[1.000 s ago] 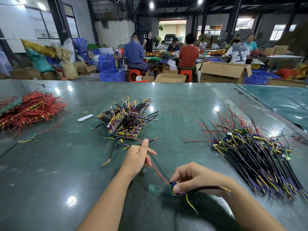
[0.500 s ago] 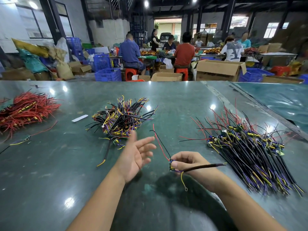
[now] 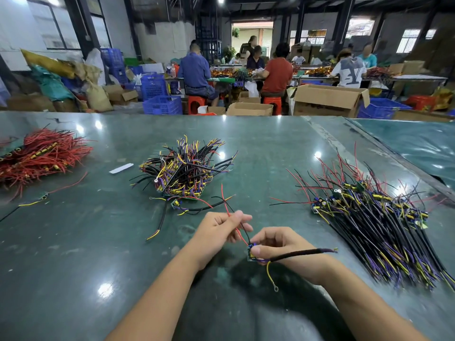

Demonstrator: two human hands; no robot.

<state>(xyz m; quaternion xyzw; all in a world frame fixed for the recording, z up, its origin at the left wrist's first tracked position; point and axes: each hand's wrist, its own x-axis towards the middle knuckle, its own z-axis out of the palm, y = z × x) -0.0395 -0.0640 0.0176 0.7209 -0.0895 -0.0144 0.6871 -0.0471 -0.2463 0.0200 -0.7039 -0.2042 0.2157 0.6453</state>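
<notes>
1. A worker's left hand [image 3: 219,230] and right hand [image 3: 280,244] hover just above the green bench [image 3: 86,242], near the front edge, with one small circuit board [image 3: 251,254] between them.
2. The right grip is narrow, thumb and fingertips pinching the board. A black sleeved cable [image 3: 302,253] trails right from it and a yellow wire [image 3: 268,269] with a ring end hangs below.
3. The left grip is closed in a pinch on the red lead [image 3: 223,193] and black lead [image 3: 245,233], which rise from the board and fan out past the fingers.
4. The board is held between the tangled heap [image 3: 184,168] farther back and the aligned stack [image 3: 384,222] to the right. A pile of red wires [image 3: 41,156] lies far left.
5. The step in hand looks like straightening one unit's leads before sorting it.
6. The next move likely calls for the left pinch to slide out along both leads while the right holds the board steady. The unit would then go on the right stack, wires lying the same way.
</notes>
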